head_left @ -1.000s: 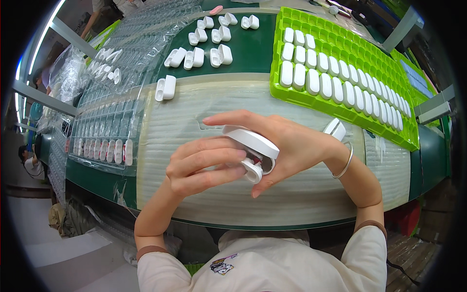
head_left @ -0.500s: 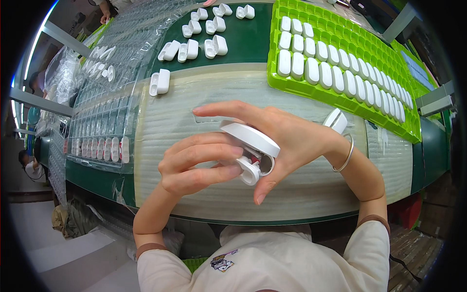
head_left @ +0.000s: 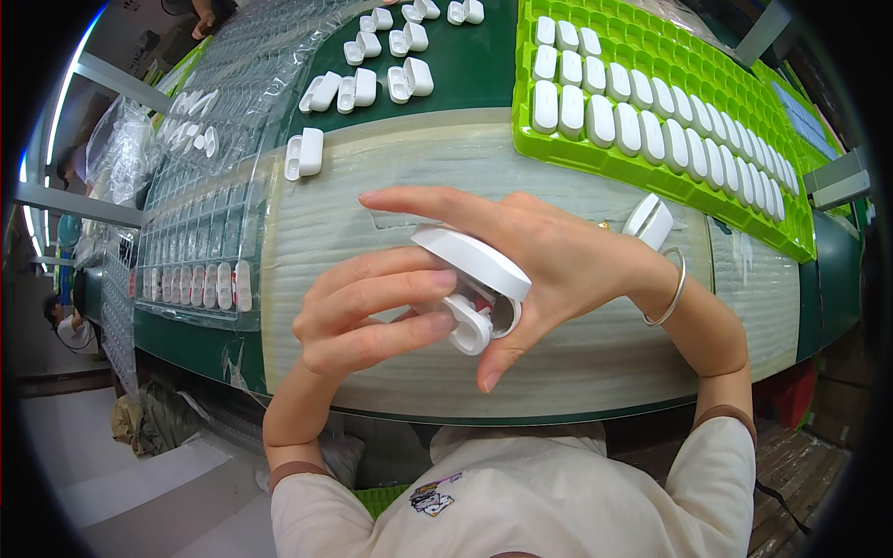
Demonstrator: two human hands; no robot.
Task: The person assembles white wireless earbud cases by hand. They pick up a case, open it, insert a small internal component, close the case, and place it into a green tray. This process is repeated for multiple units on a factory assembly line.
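Observation:
My right hand (head_left: pixel 553 246) holds a white earbud charging case (head_left: pixel 474 259) from behind, with the thumb below and the index finger stretched out to the left. The case's rounded shell faces up, and its mouth tilts down toward me. At that mouth, the fingertips of my left hand (head_left: pixel 358 312) pinch a white insert with two rounded wells (head_left: pixel 471 325), partly out of the shell. A little red shows inside the gap. Just behind my right wrist, another white case piece (head_left: pixel 648 221) with a dark slot lies on the foam-covered mat (head_left: pixel 558 372).
Rows of white cases stand in a bright green tray (head_left: pixel 605 172) at the far right. Several open white cases (head_left: pixel 409 80) sit on the green tabletop at the back. On the left, a clear plastic tray (head_left: pixel 191 313) carries small white inserts. Another person's hand (head_left: pixel 202 26) shows at the far left.
Both hands keep their grip, and the insert stays at the case's mouth. The whole view has shifted slightly, and the red inside the case shows less.

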